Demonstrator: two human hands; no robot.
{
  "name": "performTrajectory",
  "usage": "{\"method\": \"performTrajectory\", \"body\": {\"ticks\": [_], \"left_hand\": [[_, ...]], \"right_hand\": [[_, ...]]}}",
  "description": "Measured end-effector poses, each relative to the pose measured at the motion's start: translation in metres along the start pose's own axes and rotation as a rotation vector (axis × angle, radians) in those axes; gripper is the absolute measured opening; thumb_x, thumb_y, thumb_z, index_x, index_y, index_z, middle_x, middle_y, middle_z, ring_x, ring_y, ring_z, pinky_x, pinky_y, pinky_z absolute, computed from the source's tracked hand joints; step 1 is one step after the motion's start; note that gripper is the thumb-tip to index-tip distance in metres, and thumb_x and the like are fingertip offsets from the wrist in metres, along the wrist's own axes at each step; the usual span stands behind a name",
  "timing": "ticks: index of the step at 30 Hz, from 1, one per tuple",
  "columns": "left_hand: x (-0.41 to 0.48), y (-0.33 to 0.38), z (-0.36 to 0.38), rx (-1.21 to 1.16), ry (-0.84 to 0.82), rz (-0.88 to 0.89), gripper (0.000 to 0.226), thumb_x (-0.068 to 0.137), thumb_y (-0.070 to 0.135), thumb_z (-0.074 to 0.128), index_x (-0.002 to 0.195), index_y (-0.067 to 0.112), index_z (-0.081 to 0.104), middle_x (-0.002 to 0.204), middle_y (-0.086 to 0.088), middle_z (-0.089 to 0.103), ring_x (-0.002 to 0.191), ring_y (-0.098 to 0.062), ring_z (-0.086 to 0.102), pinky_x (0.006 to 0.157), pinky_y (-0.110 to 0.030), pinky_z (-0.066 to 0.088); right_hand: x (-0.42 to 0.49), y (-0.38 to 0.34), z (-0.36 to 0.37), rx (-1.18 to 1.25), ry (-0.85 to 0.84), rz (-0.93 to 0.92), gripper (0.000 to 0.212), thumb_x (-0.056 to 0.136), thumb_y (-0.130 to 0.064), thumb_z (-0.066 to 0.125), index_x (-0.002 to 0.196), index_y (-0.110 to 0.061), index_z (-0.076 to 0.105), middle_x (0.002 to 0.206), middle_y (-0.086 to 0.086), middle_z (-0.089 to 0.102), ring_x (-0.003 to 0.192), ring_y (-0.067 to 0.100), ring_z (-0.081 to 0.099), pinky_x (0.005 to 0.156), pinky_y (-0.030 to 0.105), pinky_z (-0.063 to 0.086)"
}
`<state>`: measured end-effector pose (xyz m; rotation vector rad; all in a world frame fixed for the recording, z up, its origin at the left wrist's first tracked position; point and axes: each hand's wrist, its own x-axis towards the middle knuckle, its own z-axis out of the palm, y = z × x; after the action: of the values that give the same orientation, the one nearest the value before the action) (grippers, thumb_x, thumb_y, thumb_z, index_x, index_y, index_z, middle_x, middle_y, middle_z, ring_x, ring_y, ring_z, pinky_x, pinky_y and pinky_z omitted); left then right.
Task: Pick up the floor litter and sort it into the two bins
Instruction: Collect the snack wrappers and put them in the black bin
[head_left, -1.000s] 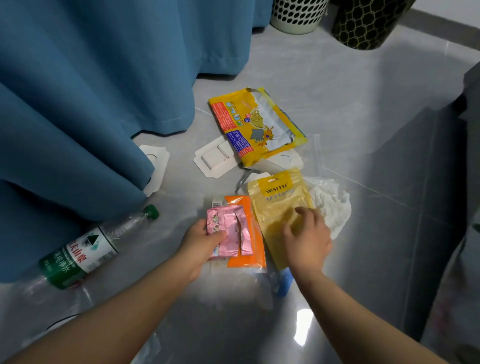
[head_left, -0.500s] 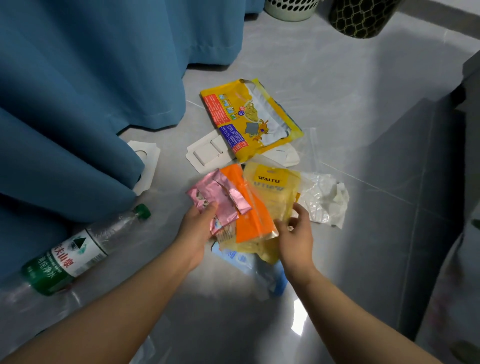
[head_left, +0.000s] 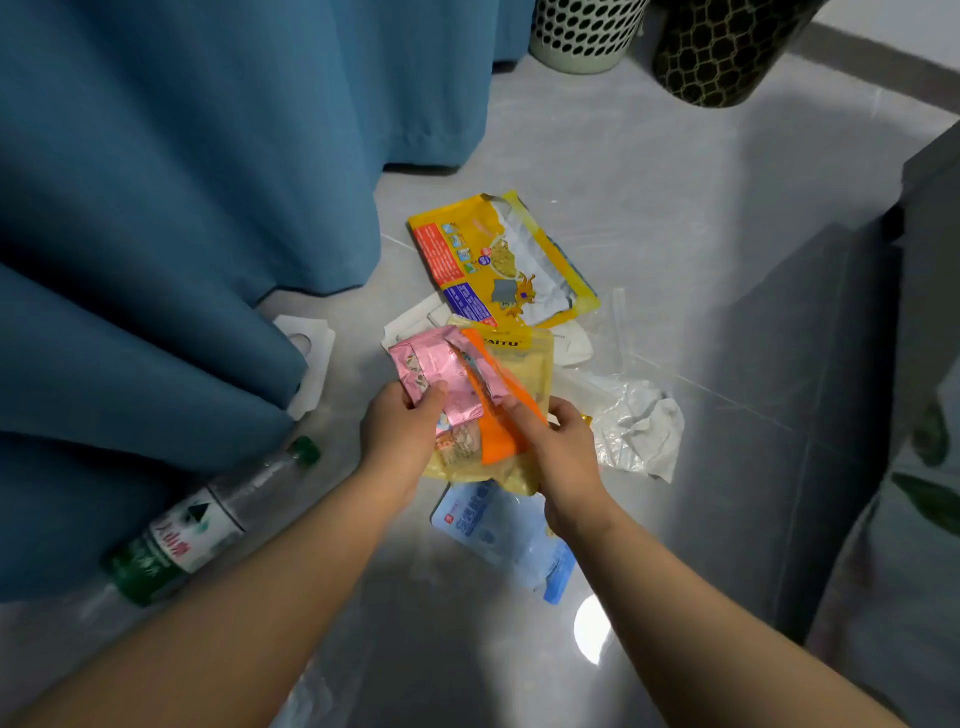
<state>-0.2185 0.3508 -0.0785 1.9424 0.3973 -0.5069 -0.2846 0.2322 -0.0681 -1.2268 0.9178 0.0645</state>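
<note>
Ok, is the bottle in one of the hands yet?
No, the bottle lies on the floor by the curtain; the left hand and right hand hold wrappers.

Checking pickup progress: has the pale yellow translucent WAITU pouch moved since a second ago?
Yes. Left hand and right hand lifted the pale yellow pouch; its top now overlaps the big yellow snack bag on the floor, earlier a gap away.

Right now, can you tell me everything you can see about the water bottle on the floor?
The water bottle is clear, crinkly-looking plastic with a green cap screwed on and a green-and-white label around its lower half. It lies on its side on the grey floor, cap end pointing away from the person, right beside the blue curtain. Nothing holds it.
</note>
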Motion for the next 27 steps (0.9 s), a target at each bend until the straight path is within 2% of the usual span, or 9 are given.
{"method": "performTrajectory", "body": {"ticks": [2, 4, 9, 11, 15, 17, 19, 23, 27], "left_hand": [[-0.016, 0.031, -0.015, 0.024, 0.004, 0.008, 0.018, 0.091, 0.03, 0.057, 0.096, 0.015, 0.064, 0.099, -0.009, 0.07, 0.092, -0.029, 0.065, 0.086, -0.046, 0.054], [-0.036, 0.067, -0.033, 0.048, 0.014, 0.028, 0.021, 0.09, 0.029, 0.058, 0.096, 0.011, 0.065, 0.097, -0.01, 0.07, 0.091, -0.03, 0.065, 0.084, -0.044, 0.053], [-0.097, 0.168, -0.084, 0.044, 0.003, 0.08, 0.012, 0.09, 0.027, 0.058, 0.094, 0.018, 0.065, 0.097, -0.006, 0.07, 0.092, -0.028, 0.065, 0.084, -0.044, 0.054], [-0.13, 0.22, -0.107, 0.027, -0.001, 0.092, 0.011, 0.09, 0.027, 0.058, 0.094, 0.02, 0.066, 0.097, -0.006, 0.071, 0.092, -0.028, 0.065, 0.085, -0.045, 0.053], [-0.194, 0.328, -0.151, -0.001, 0.001, 0.113, 0.019, 0.09, 0.026, 0.059, 0.1, 0.012, 0.067, 0.098, -0.009, 0.071, 0.093, -0.03, 0.065, 0.087, -0.044, 0.053], [-0.221, 0.376, -0.171, -0.035, -0.015, 0.122, 0.016, 0.09, 0.023, 0.058, 0.098, 0.012, 0.066, 0.098, -0.011, 0.071, 0.093, -0.031, 0.065, 0.087, -0.045, 0.053], [-0.243, 0.419, -0.188, -0.064, -0.031, 0.134, 0.008, 0.091, 0.023, 0.058, 0.092, 0.018, 0.064, 0.097, -0.009, 0.07, 0.092, -0.031, 0.065, 0.087, -0.047, 0.053], [-0.272, 0.48, -0.208, -0.103, -0.039, 0.126, 0.012, 0.092, 0.026, 0.056, 0.08, 0.023, 0.059, 0.089, -0.004, 0.068, 0.089, -0.029, 0.065, 0.083, -0.041, 0.055], [-0.292, 0.524, -0.208, -0.134, -0.056, 0.124, 0.017, 0.089, 0.027, 0.06, 0.072, 0.024, 0.058, 0.088, -0.005, 0.069, 0.087, -0.03, 0.066, 0.084, -0.048, 0.055]], "right_hand": [[-0.019, -0.027, 0.006, -0.015, 0.059, -0.001, 0.032, 0.08, -0.026, 0.074, 0.106, -0.012, 0.06, 0.096, 0.007, 0.071, 0.086, 0.023, 0.069, 0.08, 0.038, 0.057], [-0.043, -0.059, 0.011, -0.023, 0.089, -0.003, 0.026, 0.078, -0.025, 0.076, 0.094, -0.01, 0.063, 0.094, 0.011, 0.071, 0.086, 0.027, 0.069, 0.083, 0.043, 0.057], [-0.127, -0.164, 0.019, 0.018, 0.076, -0.004, 0.023, 0.078, -0.022, 0.076, 0.075, -0.006, 0.06, 0.078, 0.011, 0.064, 0.07, 0.022, 0.06, 0.069, 0.035, 0.054], [-0.168, -0.218, 0.021, 0.013, 0.084, -0.015, 0.024, 0.078, -0.023, 0.076, 0.077, -0.006, 0.059, 0.077, 0.011, 0.062, 0.069, 0.021, 0.057, 0.065, 0.033, 0.052], [-0.248, -0.327, 0.024, 0.032, 0.077, -0.038, 0.02, 0.08, -0.02, 0.074, 0.075, -0.008, 0.059, 0.078, 0.01, 0.066, 0.069, 0.022, 0.062, 0.069, 0.035, 0.055], [-0.283, -0.377, 0.027, 0.041, 0.06, -0.049, 0.015, 0.081, -0.02, 0.073, 0.077, -0.012, 0.06, 0.079, 0.009, 0.068, 0.073, 0.024, 0.064, 0.074, 0.039, 0.056], [-0.312, -0.42, 0.029, 0.04, 0.061, -0.068, 0.016, 0.081, -0.02, 0.072, 0.082, -0.008, 0.061, 0.08, 0.009, 0.067, 0.077, 0.027, 0.064, 0.078, 0.043, 0.056], [-0.347, -0.479, 0.031, 0.03, 0.082, -0.1, 0.017, 0.081, -0.02, 0.072, 0.082, -0.009, 0.059, 0.084, 0.013, 0.068, 0.08, 0.031, 0.067, 0.076, 0.043, 0.056], [-0.369, -0.524, 0.023, 0.055, 0.113, -0.138, 0.017, 0.081, -0.018, 0.072, 0.085, -0.007, 0.06, 0.083, 0.013, 0.068, 0.078, 0.029, 0.065, 0.076, 0.042, 0.056]]}}
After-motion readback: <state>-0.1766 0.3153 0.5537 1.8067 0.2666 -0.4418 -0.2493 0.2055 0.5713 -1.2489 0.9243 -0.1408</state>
